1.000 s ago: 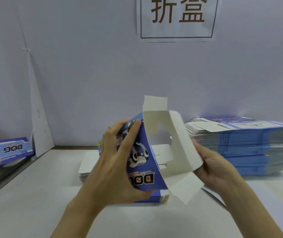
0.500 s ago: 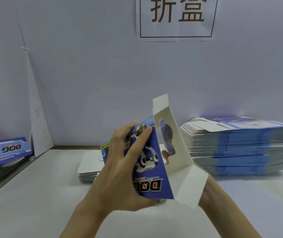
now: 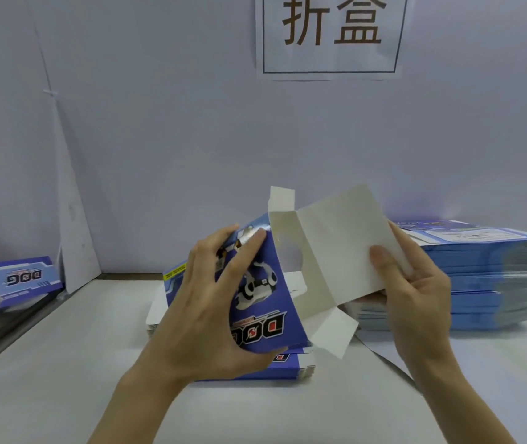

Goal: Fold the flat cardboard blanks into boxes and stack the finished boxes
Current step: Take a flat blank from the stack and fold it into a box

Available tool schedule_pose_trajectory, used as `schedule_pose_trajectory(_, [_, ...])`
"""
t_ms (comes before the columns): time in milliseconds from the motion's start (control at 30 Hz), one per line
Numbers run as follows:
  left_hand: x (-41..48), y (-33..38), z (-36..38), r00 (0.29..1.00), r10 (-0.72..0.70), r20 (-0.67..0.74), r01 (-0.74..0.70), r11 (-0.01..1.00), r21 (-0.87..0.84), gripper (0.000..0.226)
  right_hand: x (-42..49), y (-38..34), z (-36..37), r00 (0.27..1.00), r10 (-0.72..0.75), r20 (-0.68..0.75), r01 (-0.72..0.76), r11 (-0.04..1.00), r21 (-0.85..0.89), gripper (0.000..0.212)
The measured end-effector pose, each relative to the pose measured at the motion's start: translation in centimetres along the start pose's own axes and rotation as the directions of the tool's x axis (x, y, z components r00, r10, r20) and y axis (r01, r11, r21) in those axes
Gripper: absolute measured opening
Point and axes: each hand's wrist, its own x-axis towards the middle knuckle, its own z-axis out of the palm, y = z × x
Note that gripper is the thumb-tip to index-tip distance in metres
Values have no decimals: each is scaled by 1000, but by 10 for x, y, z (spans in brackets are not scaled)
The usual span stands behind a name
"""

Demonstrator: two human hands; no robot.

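Cardboard of one blank (image 3: 265,302) is hovering half-opened above the low pile (image 3: 287,366) on the table (image 3: 63,379). My left hand (image 3: 204,302) is gripping its blue printed panel (image 3: 255,315), fingers (image 3: 257,237) curled over the top edge, bracing it; my right hand (image 3: 416,290) is pinching the white panel (image 3: 339,245), thumb on the inner face, so I can swing it square.

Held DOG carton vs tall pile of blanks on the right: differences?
The half-opened blue cardboard carton is lifted, panels spread, pale inside showing; the tall pile of blue cardboard blanks lies flat on the table. The carton is one piece, held by left hand and right hand; the pile is many sheets. Both are blue-printed.
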Motion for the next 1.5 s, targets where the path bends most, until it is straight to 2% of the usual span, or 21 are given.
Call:
schedule_pose_trajectory(100, [-2,3,7,1000,-8,21,8,1000,11,114,-2,4,-1,983,-181,-4,177,965,-192,37])
schedule_pose_trajectory(133, [-2,3,9,1000,-5,21,4,999,36,114,-1,5,-2,979,-204,-2,198,953,-230,36])
schedule_pose_trajectory(200, [-1,2,12,1000,5,17,-7,996,88,113,2,0,-3,985,-172,4,170,967,-191,30])
schedule_pose_trajectory(267, [-1,0,12,999,38,9,-39,990,132,109,7,-9,-6,997,-2,77,4,1000,-28,22])
schedule_pose_trajectory(333, [-1,-1,11,997,71,3,-71,987,142,106,13,-17,-11,960,196,201,-223,967,122,30])
schedule_pose_trajectory(400, [0,1,12,995,100,-5,-99,985,140,103,14,-20,-15,913,306,269,-351,927,134,29])
schedule_pose_trajectory(500, [0,2,15,990,138,-12,-134,978,160,98,13,-18,-15,861,390,325,-453,880,145,27])
schedule_pose_trajectory(567, [-1,0,13,989,144,-28,-137,975,173,98,12,-15,-13,849,372,374,-433,897,91,33])
schedule_pose_trajectory(867, [-1,5,19,987,156,-24,-152,979,134,97,11,-21,-13,937,274,216,-274,961,-30,29])
schedule_pose_trajectory(1000, [0,0,19,982,173,-71,-158,971,179,100,11,-19,-10,935,294,197,-295,955,-23,30])
schedule_pose_trajectory(1067, [-1,-3,19,984,106,-146,-80,981,176,105,13,-17,-8,918,323,231,-348,935,75,31])
schedule_pose_trajectory(1133, [0,-4,18,963,-87,-255,109,991,73,113,14,-15,-5,892,356,277,-397,912,106,25])
schedule_pose_trajectory(1200, [2,0,19,885,-346,-310,316,938,-145,119,12,-11,-6,855,369,363,-345,929,-132,24])
schedule_pose_trajectory(1233, [4,3,19,834,-457,-309,385,884,-266,119,8,-8,-6,808,380,450,-287,921,-262,32])
schedule_pose_trajectory(1300, [6,10,24,750,-600,-280,452,773,-446,119,-3,-2,-2,631,446,635,-192,883,-429,61])
schedule_pose_trajectory(1333, [8,13,28,721,-644,-256,470,726,-502,119,-10,0,4,550,467,692,-166,873,-458,75])
schedule_pose_trajectory(1367, [9,18,31,699,-679,-224,488,682,-546,120,-18,4,11,506,452,735,-153,885,-439,84])
schedule_pose_trajectory(1400, [9,22,34,687,-702,-185,500,642,-581,118,-25,8,17,500,405,766,-140,910,-390,87])
schedule_pose_trajectory(1433, [10,25,35,684,-715,-142,506,606,-614,114,-31,11,24,535,346,771,-122,934,-335,88])
schedule_pose_trajectory(1500, [12,28,32,686,-725,-64,489,525,-697,110,-33,14,30,662,248,707,-99,964,-245,80])
